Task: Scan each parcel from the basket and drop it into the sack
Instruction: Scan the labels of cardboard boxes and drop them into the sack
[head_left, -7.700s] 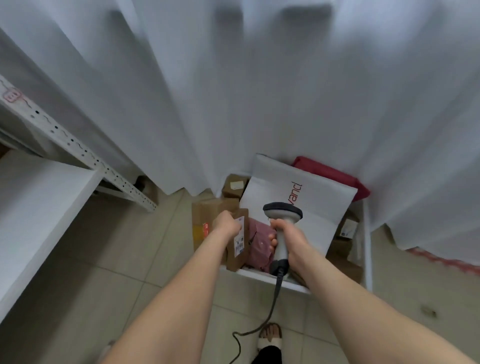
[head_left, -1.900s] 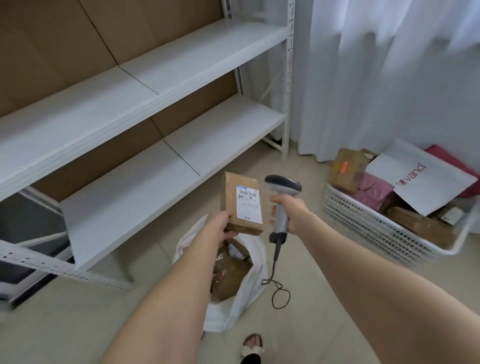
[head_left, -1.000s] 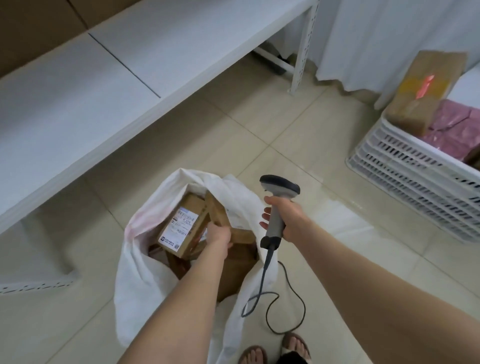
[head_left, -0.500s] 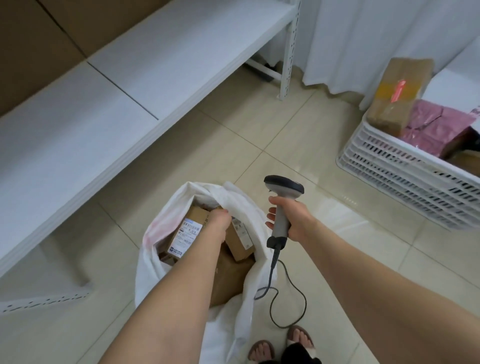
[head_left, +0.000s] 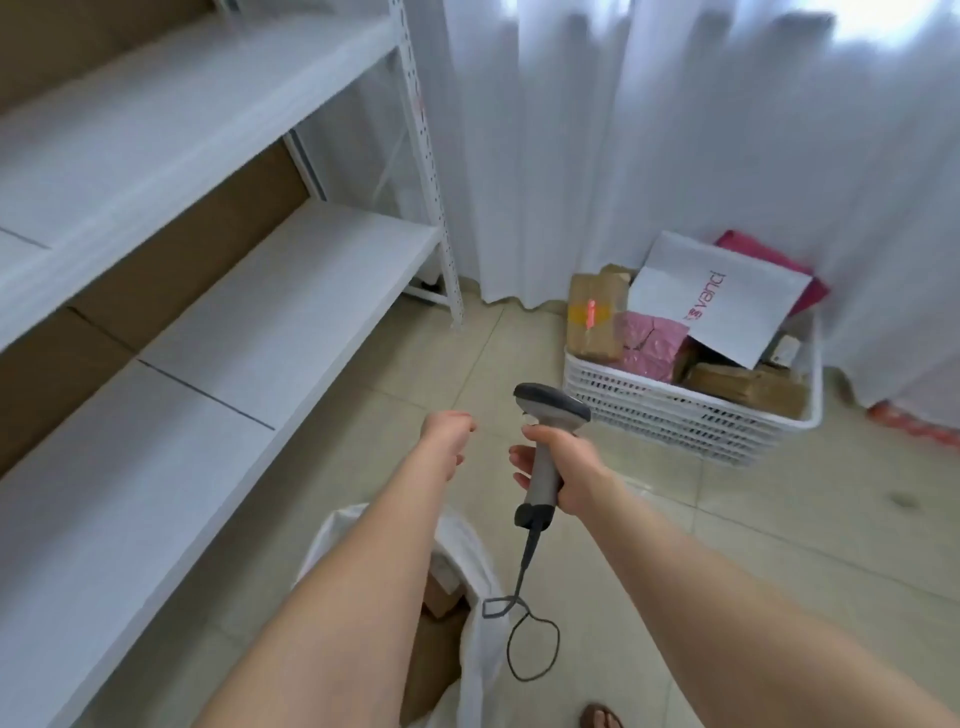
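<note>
Your left hand (head_left: 447, 434) hangs empty above the floor, its fingers loosely curled round nothing. Your right hand (head_left: 563, 467) grips the handle of the barcode scanner (head_left: 551, 410), whose head points toward the far right. Its red line falls on a brown taped box (head_left: 592, 317) standing at the left end of the white basket (head_left: 675, 415). That basket, far right against the curtain (head_left: 675, 130), holds the parcels not yet handled: beside the box a pink mailer (head_left: 649, 345), a white vancl mailer (head_left: 717, 306) lying across the pile, a magenta packet (head_left: 758, 257) behind it, and more brown parcels (head_left: 748, 387) at the near right. The white sack (head_left: 475, 545) sits near, under your left forearm, with brown boxes (head_left: 439, 639) showing in its mouth. Some parcels look done, but at least five are left, so you will likely reach into the basket next.
</note>
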